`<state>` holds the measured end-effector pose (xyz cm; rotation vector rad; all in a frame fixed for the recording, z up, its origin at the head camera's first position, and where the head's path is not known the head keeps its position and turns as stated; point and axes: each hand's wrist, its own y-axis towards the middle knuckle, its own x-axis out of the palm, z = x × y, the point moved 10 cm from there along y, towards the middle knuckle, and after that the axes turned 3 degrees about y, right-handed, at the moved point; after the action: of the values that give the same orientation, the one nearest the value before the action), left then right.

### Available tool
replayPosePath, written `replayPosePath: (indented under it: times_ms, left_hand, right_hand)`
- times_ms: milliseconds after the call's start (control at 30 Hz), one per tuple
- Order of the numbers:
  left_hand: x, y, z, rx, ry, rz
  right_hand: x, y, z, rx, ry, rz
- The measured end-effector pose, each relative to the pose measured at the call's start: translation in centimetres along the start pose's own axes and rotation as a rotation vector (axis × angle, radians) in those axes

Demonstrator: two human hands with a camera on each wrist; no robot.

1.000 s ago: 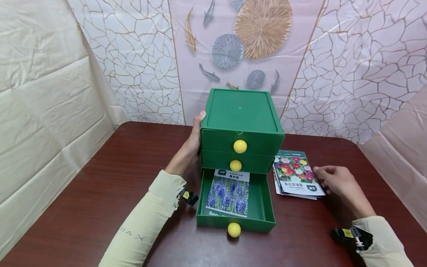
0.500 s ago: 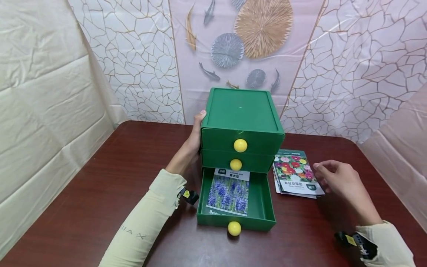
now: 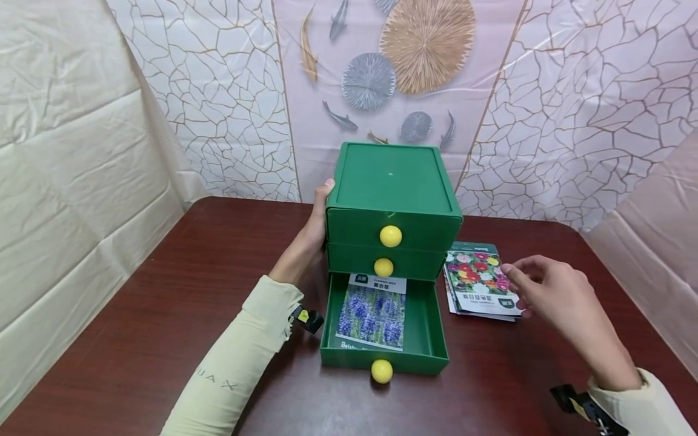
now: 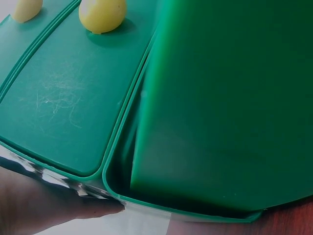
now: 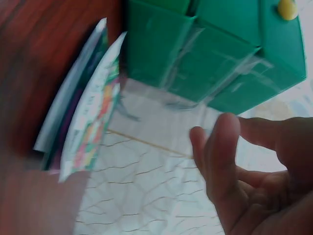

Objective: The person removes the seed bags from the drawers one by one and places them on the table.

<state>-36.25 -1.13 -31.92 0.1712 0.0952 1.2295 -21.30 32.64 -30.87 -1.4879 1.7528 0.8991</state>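
Observation:
A green drawer cabinet (image 3: pixel 395 181) with round yellow knobs stands mid-table. Its bottom drawer (image 3: pixel 425 324) is pulled out, and a lavender seed packet (image 3: pixel 372 315) lies inside, picture up. My left hand (image 3: pixel 315 225) rests against the cabinet's left side, the thumb near the top edge; the left wrist view shows this hand (image 4: pixel 49 203) along the side wall. Right of the cabinet lies a stack of seed packets (image 3: pixel 480 283), a colourful flower one on top. My right hand (image 3: pixel 553 290) hovers just right of the stack, fingers loosely bent, holding nothing; the right wrist view shows a gap to the packets (image 5: pixel 93 122).
Two upper drawers, with a top knob (image 3: pixel 390 236) and a middle knob (image 3: pixel 384 267), are pushed in. The dark red table (image 3: pixel 218 290) reaches back to a patterned cloth (image 3: pixel 234 109). Pale fabric (image 3: pixel 76 181) hangs at the left.
My right hand has lifted off the edge of the packet stack and now hovers a little higher, its wrist shifted right. The left hand, drawer and packets have stayed put.

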Motion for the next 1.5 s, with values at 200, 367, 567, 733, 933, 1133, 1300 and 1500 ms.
replayPosePath:
  times_ms: [200, 367, 567, 733, 933, 1133, 1300, 1500]
  left_hand:
    - [-0.1, 0.0, 0.1, 0.003, 0.003, 0.003]
    - [0.0, 0.1, 0.0, -0.006, 0.009, -0.002]
    - [0.0, 0.1, -0.1, -0.004, 0.008, 0.003]
    - [0.2, 0.0, -0.2, -0.013, 0.015, -0.006]
    - [0.0, 0.0, -0.2, -0.023, 0.02, -0.003]
    - [-0.1, 0.1, -0.1, -0.006, 0.015, 0.001]
    - [0.0, 0.1, -0.1, -0.006, 0.019, 0.001]
    - [0.0, 0.1, 0.1, 0.015, 0.021, 0.0]
  right_hand:
    - [0.4, -1.0, -2.6, -0.046, -0.09, -0.078]
    - [1.0, -2.1, -4.6, -0.088, -0.132, -0.097]
    - [1.9, -2.9, -6.9, -0.135, -0.162, -0.076]
    - [2.2, -3.5, -8.1, -0.173, -0.169, -0.033]
    - [3.3, -4.3, -10.1, -0.234, -0.146, -0.011]
    - [6.8, -4.1, -11.6, -0.245, -0.133, -0.128]
    - [10.0, -4.1, -12.2, -0.268, -0.126, -0.22]
    - [12.6, -3.9, -13.0, -0.295, -0.112, -0.247]
